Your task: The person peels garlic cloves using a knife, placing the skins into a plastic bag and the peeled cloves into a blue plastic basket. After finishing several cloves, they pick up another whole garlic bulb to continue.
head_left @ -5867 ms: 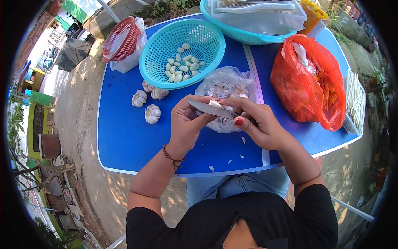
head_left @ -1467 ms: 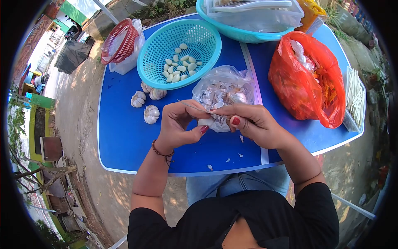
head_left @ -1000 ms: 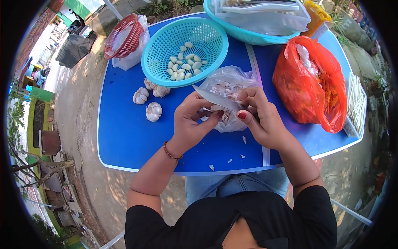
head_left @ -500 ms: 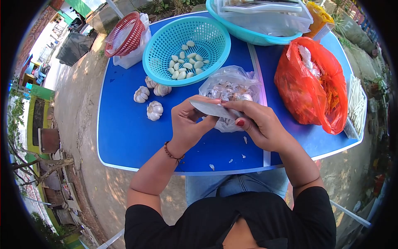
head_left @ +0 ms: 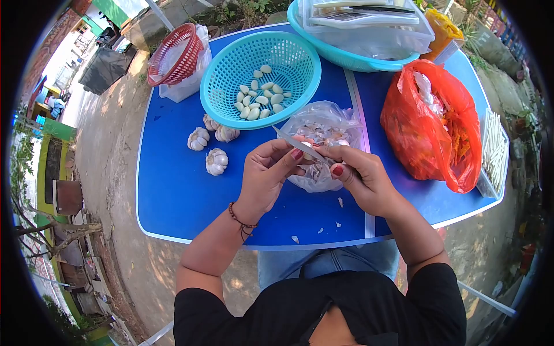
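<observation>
Tilted knife (head_left: 294, 140); pale clove (head_left: 307, 153) alongside

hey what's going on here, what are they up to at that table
A person's left hand holds a garlic clove against a knife in the right hand, above a plastic bag with garlic skins in it. Pale, bare cloves lie in the turquoise basket beyond, and whole bulbs sit on the blue table.

Bright daylight, sun-dappled ground (head_left: 153, 254), fisheye-bent edges, dark corners
</observation>
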The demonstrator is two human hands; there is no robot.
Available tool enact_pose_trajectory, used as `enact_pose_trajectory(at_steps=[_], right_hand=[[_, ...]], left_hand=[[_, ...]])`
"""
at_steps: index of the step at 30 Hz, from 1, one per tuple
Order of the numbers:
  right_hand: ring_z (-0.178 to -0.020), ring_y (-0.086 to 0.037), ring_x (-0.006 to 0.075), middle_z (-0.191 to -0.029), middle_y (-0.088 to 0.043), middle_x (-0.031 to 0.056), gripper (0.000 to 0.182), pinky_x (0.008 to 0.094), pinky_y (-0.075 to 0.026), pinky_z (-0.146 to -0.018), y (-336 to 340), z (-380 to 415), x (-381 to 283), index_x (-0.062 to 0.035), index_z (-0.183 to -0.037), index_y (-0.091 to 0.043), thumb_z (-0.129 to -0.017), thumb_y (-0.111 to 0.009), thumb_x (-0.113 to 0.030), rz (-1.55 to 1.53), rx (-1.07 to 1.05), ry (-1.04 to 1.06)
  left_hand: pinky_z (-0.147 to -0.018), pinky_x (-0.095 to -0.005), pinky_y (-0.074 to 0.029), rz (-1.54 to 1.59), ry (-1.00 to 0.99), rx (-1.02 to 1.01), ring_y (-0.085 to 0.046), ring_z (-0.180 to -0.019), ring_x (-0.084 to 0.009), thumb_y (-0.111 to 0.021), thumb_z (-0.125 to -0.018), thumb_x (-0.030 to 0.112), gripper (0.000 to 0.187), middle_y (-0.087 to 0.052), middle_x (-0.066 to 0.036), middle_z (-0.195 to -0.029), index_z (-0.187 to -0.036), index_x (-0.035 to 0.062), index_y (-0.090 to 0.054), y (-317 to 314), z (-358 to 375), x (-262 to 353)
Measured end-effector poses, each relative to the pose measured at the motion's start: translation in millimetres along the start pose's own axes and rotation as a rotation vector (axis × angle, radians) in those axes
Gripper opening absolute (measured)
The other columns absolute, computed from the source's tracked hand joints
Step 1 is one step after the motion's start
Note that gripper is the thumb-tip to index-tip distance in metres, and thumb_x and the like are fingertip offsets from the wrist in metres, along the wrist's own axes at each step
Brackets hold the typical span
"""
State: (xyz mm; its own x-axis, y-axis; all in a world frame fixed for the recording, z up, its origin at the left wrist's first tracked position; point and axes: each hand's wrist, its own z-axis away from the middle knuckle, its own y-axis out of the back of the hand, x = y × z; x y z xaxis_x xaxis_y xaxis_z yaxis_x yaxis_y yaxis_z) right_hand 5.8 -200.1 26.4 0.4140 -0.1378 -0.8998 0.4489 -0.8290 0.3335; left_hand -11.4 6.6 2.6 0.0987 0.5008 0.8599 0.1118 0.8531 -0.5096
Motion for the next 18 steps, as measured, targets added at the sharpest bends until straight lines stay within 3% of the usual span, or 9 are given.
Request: enact_pose_trajectory(at_steps=[11, 15, 18], right_hand=[[-0.081, -0.061, 0.0155, -0.1, -0.064, 0.0143, 0.03, 0.0277, -0.047, -0.074, 3.8, 0.1, -6.8, 0.0016, -0.121, -0.055, -0.094, -0.051, -0.009, -0.073, 0.016, -0.116], [-0.084, -0.061, 0.0148, -0.104, -0.065, 0.0144, 0.03, 0.0276, -0.048, -0.074, 4.9, 1.8, -7.5, 0.0016, -0.122, -0.055, -0.096, -0.048, -0.012, -0.147, 0.112, -0.232], [-0.082, -0.061, 0.0143, -0.101, -0.064, 0.0134, 0.033, 0.0282, -0.048, -0.072, 7.3, 1.8, -4.5, -0.0003, -0.125, -0.053, -0.096, -0.048, -0.015, -0.146, 0.035, -0.197]], left_hand=[[-0.079, -0.0276, -0.055, 0.013, -0.036, -0.026, -0.063, -0.088, -0.0124, -0.072, -0.079, 0.004, 0.035, -0.065, -0.011, -0.102, -0.111, -0.0004, -0.058, -2.7, 2.1, -2.5], [-0.081, -0.0291, -0.055, -0.05, -0.038, -0.07, -0.064, -0.092, -0.0161, -0.072, -0.077, 0.0, 0.036, -0.063, -0.012, -0.105, -0.11, -0.0006, -0.057, 0.7, 3.8, -2.1], [-0.082, -0.03, -0.056, -0.164, -0.124, -0.101, -0.065, -0.095, -0.0194, -0.071, -0.076, -0.005, 0.035, -0.062, -0.013, -0.105, -0.109, -0.0008, -0.058, 2.6, 3.4, -4.6]])
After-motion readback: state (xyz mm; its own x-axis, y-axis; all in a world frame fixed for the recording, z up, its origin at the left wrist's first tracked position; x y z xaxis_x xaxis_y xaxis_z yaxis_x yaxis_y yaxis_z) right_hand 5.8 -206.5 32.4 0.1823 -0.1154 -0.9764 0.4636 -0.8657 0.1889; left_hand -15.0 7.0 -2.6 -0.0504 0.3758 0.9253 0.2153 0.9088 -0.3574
